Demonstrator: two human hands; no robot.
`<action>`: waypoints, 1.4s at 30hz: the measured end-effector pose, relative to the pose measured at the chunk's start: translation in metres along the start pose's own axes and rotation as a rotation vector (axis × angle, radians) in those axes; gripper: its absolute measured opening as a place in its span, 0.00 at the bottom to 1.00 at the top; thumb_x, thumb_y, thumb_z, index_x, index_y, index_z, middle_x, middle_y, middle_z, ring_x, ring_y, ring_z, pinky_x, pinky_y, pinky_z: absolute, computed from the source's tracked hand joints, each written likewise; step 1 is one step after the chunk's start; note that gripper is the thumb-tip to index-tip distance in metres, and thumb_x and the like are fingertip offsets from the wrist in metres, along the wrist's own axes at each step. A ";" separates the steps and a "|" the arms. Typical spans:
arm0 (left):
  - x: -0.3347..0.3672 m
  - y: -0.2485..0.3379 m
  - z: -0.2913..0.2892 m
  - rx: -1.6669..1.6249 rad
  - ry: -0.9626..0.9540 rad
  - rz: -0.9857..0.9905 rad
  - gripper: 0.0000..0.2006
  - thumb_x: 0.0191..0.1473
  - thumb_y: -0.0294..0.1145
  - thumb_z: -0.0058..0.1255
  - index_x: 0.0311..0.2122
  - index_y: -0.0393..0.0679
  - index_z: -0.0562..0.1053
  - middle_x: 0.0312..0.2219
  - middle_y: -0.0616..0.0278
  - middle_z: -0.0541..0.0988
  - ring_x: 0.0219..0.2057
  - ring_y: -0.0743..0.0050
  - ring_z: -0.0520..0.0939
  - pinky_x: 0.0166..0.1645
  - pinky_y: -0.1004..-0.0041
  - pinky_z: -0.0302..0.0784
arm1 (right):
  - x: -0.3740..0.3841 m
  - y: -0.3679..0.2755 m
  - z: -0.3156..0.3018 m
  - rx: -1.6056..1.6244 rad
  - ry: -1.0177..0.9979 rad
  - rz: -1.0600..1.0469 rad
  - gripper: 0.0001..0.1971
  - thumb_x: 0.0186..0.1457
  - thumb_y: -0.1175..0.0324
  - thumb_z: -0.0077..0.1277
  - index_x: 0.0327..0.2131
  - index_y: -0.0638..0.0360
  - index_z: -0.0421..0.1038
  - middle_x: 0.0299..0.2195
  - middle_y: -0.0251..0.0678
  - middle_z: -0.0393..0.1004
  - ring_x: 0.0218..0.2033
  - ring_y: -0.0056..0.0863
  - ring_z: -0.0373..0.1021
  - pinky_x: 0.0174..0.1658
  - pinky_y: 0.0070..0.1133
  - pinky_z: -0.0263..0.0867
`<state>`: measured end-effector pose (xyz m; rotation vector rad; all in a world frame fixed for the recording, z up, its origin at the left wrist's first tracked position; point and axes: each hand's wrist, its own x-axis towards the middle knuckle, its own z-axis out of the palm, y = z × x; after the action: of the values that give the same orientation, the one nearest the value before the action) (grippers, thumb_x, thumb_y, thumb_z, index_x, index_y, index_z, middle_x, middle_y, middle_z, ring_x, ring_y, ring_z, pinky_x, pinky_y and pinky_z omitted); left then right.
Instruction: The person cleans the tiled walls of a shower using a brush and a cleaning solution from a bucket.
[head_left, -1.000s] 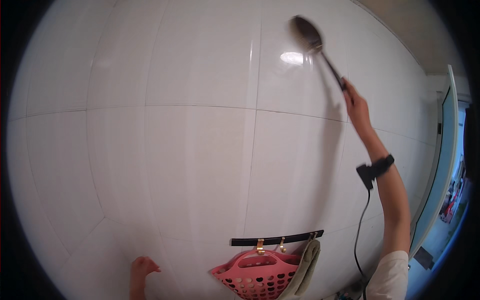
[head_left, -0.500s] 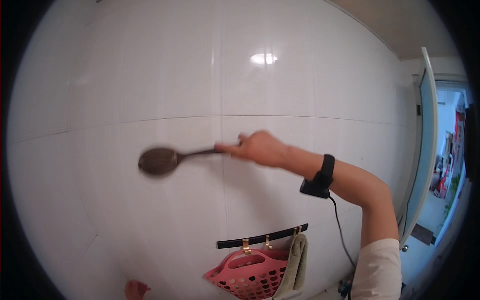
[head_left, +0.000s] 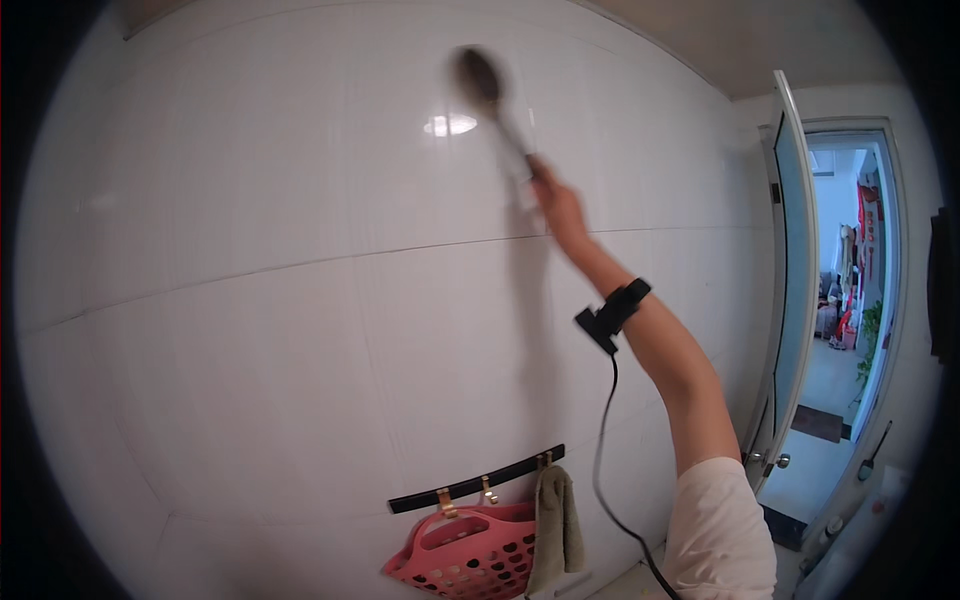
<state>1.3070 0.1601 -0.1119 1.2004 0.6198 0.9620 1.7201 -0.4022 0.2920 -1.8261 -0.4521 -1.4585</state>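
Observation:
My right hand (head_left: 562,208) is raised in front of the white wall, closed round the handle of a long-handled brush (head_left: 478,80). The brush has a dark oval head, blurred by motion, that points up and to the left near the top of the wall. Whether its bristles touch the wall I cannot tell. A black strap with a small box (head_left: 612,316) sits on my right wrist, and a cable hangs from it. My left hand is out of view.
Low on the wall (head_left: 270,380), a black hook rail (head_left: 475,480) carries a pink perforated basket (head_left: 470,560) and an olive-green towel (head_left: 556,525). To the right, a door (head_left: 795,270) stands ajar beside a doorway into another room. A dark mat (head_left: 818,423) lies beyond it.
My right hand has swung the brush from pointing left at mid-wall to high up the wall. My view has turned rightward. The left hand has gone from the lower left.

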 end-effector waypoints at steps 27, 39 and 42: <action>-0.130 -0.059 0.211 0.086 -0.211 0.038 0.11 0.54 0.35 0.43 0.31 0.36 0.67 0.23 0.57 0.71 0.25 0.69 0.73 0.32 0.69 0.75 | -0.108 0.275 -0.147 -0.187 -0.145 -0.381 0.26 0.51 0.68 0.42 0.55 0.42 0.51 0.21 0.42 0.66 0.22 0.39 0.65 0.22 0.31 0.62; -0.202 -0.063 0.292 0.145 -0.401 0.029 0.10 0.54 0.36 0.44 0.33 0.38 0.65 0.23 0.60 0.71 0.25 0.71 0.73 0.34 0.74 0.73 | -0.093 0.513 -0.256 -0.220 0.451 0.457 0.19 0.55 0.63 0.38 0.50 0.55 0.57 0.28 0.39 0.70 0.24 0.31 0.67 0.29 0.25 0.64; -0.198 -0.071 0.289 0.119 -0.440 0.051 0.10 0.54 0.35 0.43 0.33 0.38 0.65 0.23 0.59 0.71 0.25 0.71 0.73 0.34 0.74 0.73 | -0.067 0.503 -0.258 -0.186 0.548 0.190 0.18 0.55 0.63 0.37 0.49 0.57 0.59 0.18 0.33 0.66 0.16 0.24 0.64 0.21 0.24 0.61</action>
<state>1.4711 -0.1574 -0.1161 1.4836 0.2989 0.6766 1.8645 -0.9117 0.0831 -1.4652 0.1297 -1.8207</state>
